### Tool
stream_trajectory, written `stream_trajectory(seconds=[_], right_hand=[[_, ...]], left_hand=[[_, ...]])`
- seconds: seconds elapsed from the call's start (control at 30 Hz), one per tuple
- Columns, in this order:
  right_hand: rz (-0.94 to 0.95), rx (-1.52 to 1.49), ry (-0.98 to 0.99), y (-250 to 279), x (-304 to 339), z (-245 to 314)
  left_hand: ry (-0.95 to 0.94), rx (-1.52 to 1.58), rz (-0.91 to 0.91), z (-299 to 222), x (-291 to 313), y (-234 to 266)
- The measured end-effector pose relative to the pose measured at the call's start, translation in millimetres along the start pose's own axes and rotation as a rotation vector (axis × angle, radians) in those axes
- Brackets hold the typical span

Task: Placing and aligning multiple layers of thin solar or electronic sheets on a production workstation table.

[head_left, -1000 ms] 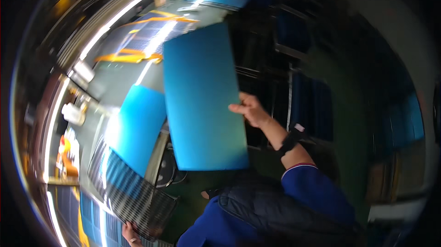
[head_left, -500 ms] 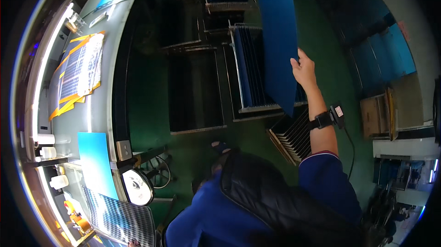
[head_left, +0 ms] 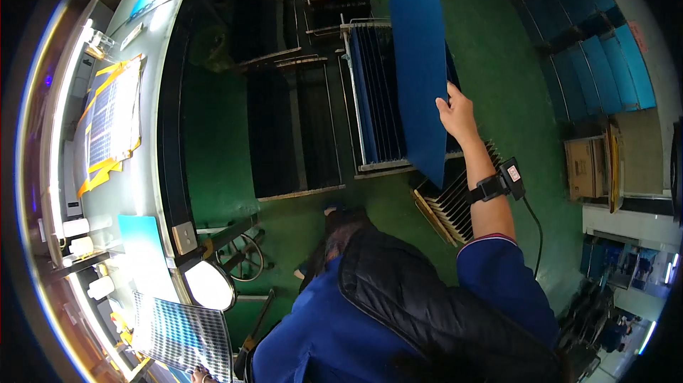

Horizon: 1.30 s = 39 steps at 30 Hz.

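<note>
My right hand pinches the right edge of a thin blue sheet, thumb on its face. Held upright at arm's length, the sheet stands in front of a slotted rack that holds several dark blue sheets; whether its lower edge touches the rack I cannot tell. At the bottom left, only the fingers of my left hand show, closed on the lower edge of a sheet printed with a dark grid. That sheet is tilted beside the workbench, close to a bright round lamp or magnifier.
Along the left runs a lit workbench bearing an orange-taped gridded panel and a blue sheet. More racks stand on the green floor, one small slotted rack below my right forearm. Cardboard leans at right.
The whole view has shifted slightly left. My right hand and the blue sheet sit a little lower against the rack. Both hands keep their hold.
</note>
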State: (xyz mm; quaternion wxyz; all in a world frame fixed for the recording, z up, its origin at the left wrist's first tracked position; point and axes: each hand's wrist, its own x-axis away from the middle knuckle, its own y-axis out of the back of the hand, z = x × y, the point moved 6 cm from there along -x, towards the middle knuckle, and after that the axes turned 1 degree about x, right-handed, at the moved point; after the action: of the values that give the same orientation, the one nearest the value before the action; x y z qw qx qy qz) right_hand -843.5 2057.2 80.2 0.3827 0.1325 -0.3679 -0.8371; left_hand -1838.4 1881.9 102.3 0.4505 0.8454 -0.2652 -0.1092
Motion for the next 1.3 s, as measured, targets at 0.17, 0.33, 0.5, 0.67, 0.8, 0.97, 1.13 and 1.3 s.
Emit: stream_trajectory(seconds=[0.17,0.33,0.5,0.67,0.8,0.97,1.13,1.3], right_hand=[[0.043,-0.045,0.069,-14,-31,-1],[0.167,0.019,0.038,-35,-67,8],[0.219,0.039,-0.035,-52,-91,-8],[0.207,0.068,-0.021,-55,-92,3],[0.322,0.11,-0.113,-56,-93,10],[0.211,0.248,0.05,-73,-121,-32],[0.391,0.121,-0.228,-49,-95,-3],[0.297,0.142,-0.122,-50,-98,5]], left_hand=[[-0.032,-0.042,-0.041,-7,-4,-1],[-0.045,-0.08,-0.087,-7,-4,2],[-0.056,-0.12,-0.126,-2,-3,5],[-0.067,-0.165,-0.168,0,-5,15],[-0.08,-0.212,-0.198,1,-7,20],[-0.102,-0.26,-0.235,9,-9,29],[-0.131,-0.291,-0.265,6,-19,36],[-0.146,-0.321,-0.313,11,-22,56]])
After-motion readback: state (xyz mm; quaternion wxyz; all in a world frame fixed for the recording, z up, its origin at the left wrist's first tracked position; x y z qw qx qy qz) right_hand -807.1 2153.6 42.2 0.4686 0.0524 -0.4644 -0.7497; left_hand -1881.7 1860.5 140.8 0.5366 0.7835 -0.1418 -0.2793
